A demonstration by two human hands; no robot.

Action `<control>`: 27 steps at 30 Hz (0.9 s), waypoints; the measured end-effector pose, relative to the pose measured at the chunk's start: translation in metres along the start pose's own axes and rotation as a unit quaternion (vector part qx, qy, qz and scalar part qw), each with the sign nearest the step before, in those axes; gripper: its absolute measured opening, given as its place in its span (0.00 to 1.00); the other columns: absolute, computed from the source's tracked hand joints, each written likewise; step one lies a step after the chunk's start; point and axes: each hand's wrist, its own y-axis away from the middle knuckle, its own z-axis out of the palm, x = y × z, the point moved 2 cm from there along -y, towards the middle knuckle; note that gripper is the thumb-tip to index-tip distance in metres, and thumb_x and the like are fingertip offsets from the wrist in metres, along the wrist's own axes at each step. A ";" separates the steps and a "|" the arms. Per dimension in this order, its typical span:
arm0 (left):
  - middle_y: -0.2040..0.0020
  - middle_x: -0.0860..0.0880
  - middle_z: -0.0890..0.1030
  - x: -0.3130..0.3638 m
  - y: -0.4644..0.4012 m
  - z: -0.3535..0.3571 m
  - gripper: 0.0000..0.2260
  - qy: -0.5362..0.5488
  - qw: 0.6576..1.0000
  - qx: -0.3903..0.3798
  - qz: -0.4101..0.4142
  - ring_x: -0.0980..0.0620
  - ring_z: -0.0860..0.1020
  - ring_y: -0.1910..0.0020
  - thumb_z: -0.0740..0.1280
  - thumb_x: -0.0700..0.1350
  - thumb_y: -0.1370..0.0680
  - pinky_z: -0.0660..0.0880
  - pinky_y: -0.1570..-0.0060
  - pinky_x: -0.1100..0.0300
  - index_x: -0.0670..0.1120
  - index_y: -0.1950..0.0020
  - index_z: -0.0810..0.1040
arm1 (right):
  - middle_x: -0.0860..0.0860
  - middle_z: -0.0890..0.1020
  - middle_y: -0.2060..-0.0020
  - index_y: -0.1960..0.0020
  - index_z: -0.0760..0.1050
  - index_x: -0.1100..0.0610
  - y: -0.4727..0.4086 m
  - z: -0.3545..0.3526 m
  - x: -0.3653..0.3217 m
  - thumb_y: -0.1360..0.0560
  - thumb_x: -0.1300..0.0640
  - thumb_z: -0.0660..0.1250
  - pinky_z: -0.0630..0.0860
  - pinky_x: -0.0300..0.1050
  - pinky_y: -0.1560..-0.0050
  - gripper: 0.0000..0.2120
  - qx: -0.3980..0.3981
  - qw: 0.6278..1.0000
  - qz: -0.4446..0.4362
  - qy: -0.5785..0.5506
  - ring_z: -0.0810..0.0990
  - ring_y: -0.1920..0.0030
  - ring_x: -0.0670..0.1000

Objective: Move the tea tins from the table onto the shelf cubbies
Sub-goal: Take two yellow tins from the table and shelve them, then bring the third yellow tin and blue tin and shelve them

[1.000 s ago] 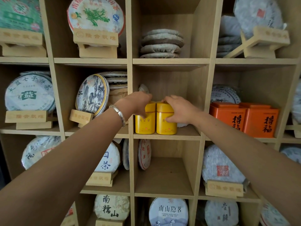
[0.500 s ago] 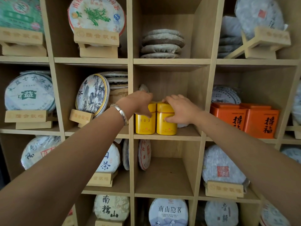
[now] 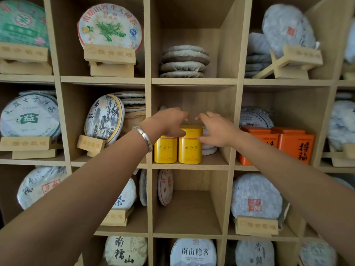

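Head view: two yellow tea tins (image 3: 177, 147) stand upright, side by side and touching, at the front of the middle shelf cubby (image 3: 211, 162). The left hand (image 3: 167, 121) and right hand (image 3: 215, 129) hover just above the lids, fingers spread and gripping nothing. The tins lie directly below the fingers, each hand nearest its own tin.

Two tea tins in middle cubby: left tin (image 3: 165, 149) yellow, right tin (image 3: 190, 145) yellow, each with small gold characters. Orange tins (image 3: 296, 146) in cubby to right, black characters. Shelf (image 3: 194, 81) pale wood grain. Bracelet (image 3: 143, 138) silver. Upper-left tea cake (image 3: 110, 28) white, green plant print, red rim lettering. Far-left cake (image 3: 29, 116) white, green logo.
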 end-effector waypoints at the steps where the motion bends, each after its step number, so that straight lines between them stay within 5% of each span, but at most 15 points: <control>1: 0.40 0.43 0.76 0.005 -0.002 -0.001 0.23 0.009 1.000 0.005 0.010 0.43 0.75 0.41 0.69 0.50 0.27 0.74 0.44 0.51 0.47 0.34 0.72 | 0.57 0.73 0.41 0.31 0.65 0.57 0.003 -0.002 0.002 0.29 0.47 0.68 0.74 0.54 0.44 0.30 -0.002 1.000 0.005 0.006 0.72 0.39 0.58; 11: 0.43 0.44 0.79 0.084 -0.028 0.003 0.18 0.074 0.989 0.039 0.118 0.42 0.76 0.43 0.68 0.50 0.27 0.73 0.49 0.54 0.47 0.39 0.75 | 0.57 0.74 0.43 0.36 0.69 0.58 0.083 -0.052 0.034 0.28 0.49 0.69 0.73 0.50 0.44 0.24 -0.017 0.991 0.098 0.088 0.74 0.41 0.58; 15: 0.45 0.44 0.79 0.150 -0.032 0.005 0.16 0.099 0.971 0.029 0.215 0.43 0.77 0.46 0.68 0.49 0.28 0.72 0.53 0.55 0.47 0.42 0.74 | 0.59 0.74 0.46 0.37 0.70 0.59 0.156 -0.085 0.053 0.29 0.51 0.69 0.74 0.52 0.46 0.23 -0.040 0.971 0.199 0.128 0.75 0.44 0.60; 24: 0.43 0.43 0.78 0.371 0.009 0.002 0.17 0.151 0.892 -0.018 0.425 0.42 0.76 0.45 0.67 0.50 0.25 0.74 0.52 0.54 0.44 0.40 0.75 | 0.57 0.75 0.40 0.33 0.69 0.54 0.421 -0.177 0.039 0.27 0.47 0.67 0.75 0.49 0.47 0.25 -0.147 0.829 0.491 0.224 0.76 0.42 0.59; 27: 0.46 0.43 0.79 0.457 0.041 -0.018 0.11 0.167 0.854 -0.028 0.492 0.43 0.77 0.49 0.65 0.49 0.24 0.72 0.56 0.55 0.43 0.48 0.75 | 0.57 0.76 0.43 0.36 0.71 0.54 0.510 -0.224 0.002 0.28 0.47 0.68 0.76 0.51 0.46 0.23 -0.146 0.767 0.572 0.252 0.77 0.43 0.60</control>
